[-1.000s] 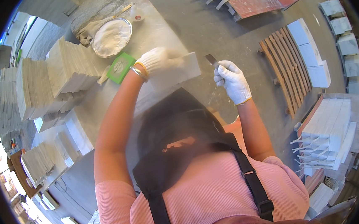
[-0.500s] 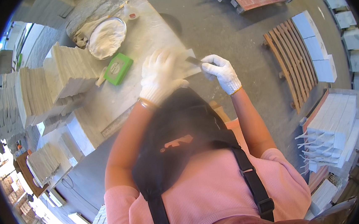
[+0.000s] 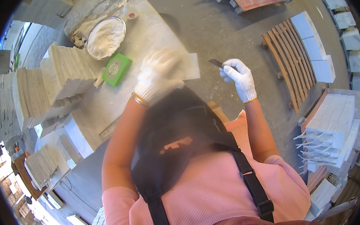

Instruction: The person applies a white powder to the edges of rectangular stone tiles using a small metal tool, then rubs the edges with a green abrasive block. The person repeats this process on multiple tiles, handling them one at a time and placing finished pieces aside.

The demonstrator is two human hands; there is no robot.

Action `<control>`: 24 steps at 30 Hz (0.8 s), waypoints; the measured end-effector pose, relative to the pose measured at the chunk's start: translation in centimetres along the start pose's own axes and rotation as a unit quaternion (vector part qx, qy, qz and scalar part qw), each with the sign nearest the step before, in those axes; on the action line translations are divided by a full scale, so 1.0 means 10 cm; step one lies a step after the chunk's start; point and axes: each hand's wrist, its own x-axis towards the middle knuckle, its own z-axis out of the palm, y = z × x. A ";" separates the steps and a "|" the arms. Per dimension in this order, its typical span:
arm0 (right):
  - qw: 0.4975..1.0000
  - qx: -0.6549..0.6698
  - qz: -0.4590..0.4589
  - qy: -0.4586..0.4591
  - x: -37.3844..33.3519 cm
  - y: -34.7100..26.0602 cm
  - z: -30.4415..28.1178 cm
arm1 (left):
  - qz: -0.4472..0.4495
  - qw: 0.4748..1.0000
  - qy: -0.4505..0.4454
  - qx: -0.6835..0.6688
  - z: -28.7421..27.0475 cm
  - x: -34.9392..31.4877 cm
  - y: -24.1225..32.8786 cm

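My left hand point(image 3: 158, 74), in a white knit glove, lies stretched out over the near end of the worktop. Its fingers are open and somewhat blurred. Beside them a flat white tile point(image 3: 193, 65) reaches over the worktop's right edge; the rest of it is hidden under or behind the hand. My right hand point(image 3: 241, 80), gloved too, is closed on a dark flat scraper blade point(image 3: 215, 62). The blade points up and left, apart from the tile, above the floor. A green box point(image 3: 117, 69) stands left of my left hand.
A metal bowl of white powder point(image 3: 105, 38) and a whitish bottle point(image 3: 130, 10) stand farther back on the worktop point(image 3: 152, 28). Stacks of stone tiles point(image 3: 65, 73) line its left. A wooden pallet point(image 3: 290, 63) and strapped tile bundles point(image 3: 331, 121) are on the right.
My right hand has moved right and slightly nearer, taking the scraper blade away from the tile's edge. The tile's corner shows more fully. My left hand has shifted only slightly.
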 end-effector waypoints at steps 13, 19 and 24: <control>0.976 -0.131 -0.061 -0.164 0.59 -0.51 0.25 | 0.089 0.994 -0.065 0.007 -0.12 0.09 -0.16; 0.953 -0.176 -0.043 -0.241 0.82 -0.57 0.40 | 0.041 0.996 -0.070 0.020 -0.12 0.02 -0.11; 0.948 -0.202 -0.005 -0.247 0.73 -0.63 0.32 | 0.037 0.997 -0.067 -0.021 -0.14 0.02 -0.13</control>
